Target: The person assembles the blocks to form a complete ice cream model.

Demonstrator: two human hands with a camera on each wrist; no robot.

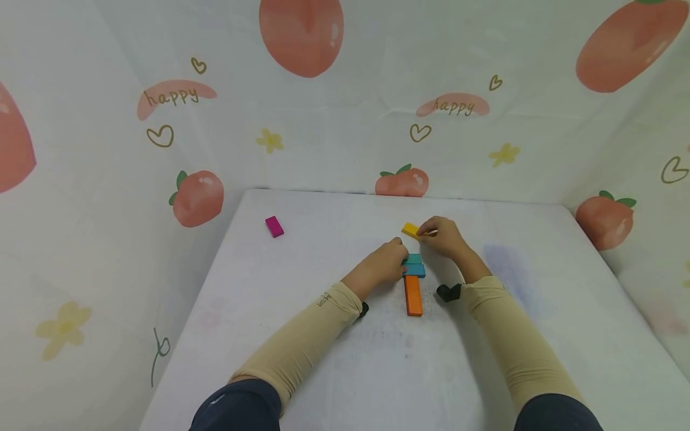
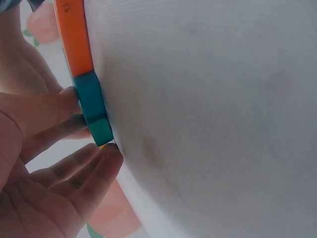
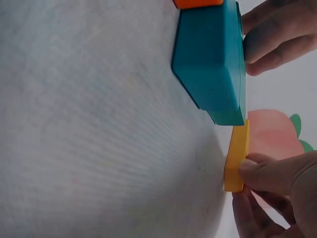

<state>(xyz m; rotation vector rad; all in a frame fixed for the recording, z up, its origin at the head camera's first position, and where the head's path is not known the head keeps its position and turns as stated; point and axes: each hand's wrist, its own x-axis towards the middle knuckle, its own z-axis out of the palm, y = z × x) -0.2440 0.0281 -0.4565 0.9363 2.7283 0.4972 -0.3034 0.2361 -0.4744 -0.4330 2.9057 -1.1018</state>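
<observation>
An orange block (image 1: 413,296) lies lengthwise on the table, its far end against a blue block (image 1: 414,270) set crosswise. Directly beyond that lies a teal-green block (image 1: 414,258), side by side with the blue one. My left hand (image 1: 384,263) holds this pair at their left ends, thumb at the blue block and fingertips (image 2: 115,151) round the far side of the teal-green one. With thumb and fingers my right hand (image 1: 444,237) pinches a yellow block (image 3: 236,158) by its right end, just beyond the teal-green block.
A magenta block (image 1: 274,227) lies alone at the table's far left. The white table (image 1: 323,371) ends at a fruit-printed cloth (image 1: 334,161) behind. A black wrist-camera piece (image 1: 448,293) sits below my right wrist, close to the blocks.
</observation>
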